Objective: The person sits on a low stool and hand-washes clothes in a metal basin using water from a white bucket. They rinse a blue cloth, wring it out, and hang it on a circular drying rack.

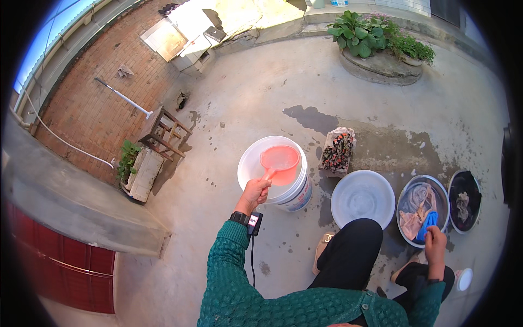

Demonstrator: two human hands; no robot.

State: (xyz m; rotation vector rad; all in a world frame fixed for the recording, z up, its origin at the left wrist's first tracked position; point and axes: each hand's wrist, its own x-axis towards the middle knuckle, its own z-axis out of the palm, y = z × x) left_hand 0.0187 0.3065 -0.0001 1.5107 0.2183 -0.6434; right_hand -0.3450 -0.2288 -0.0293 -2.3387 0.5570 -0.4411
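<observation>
My left hand (255,193) grips the handle of a pink plastic dipper (281,159). The dipper's bowl is inside the mouth of a tall white plastic bucket (248,158); how much liquid it holds is unclear. On the right, my right hand (435,244) pinches one end of a bright blue cloth-like item (426,227). This blue item hangs over a metal-looking basin (402,195) with pale wet-looking garments (421,198) in it. Between the bucket and that basin, a wide pale basin (363,200) stands before my knee.
Bundled patterned fabric (338,152) lies on a low block beyond the basins. Dark laundry fills another basin (452,208) at far right. A small white tub (464,279) stands near my foot. Wet patches darken the concrete floor (229,106). A wooden stool (157,131) stands at left.
</observation>
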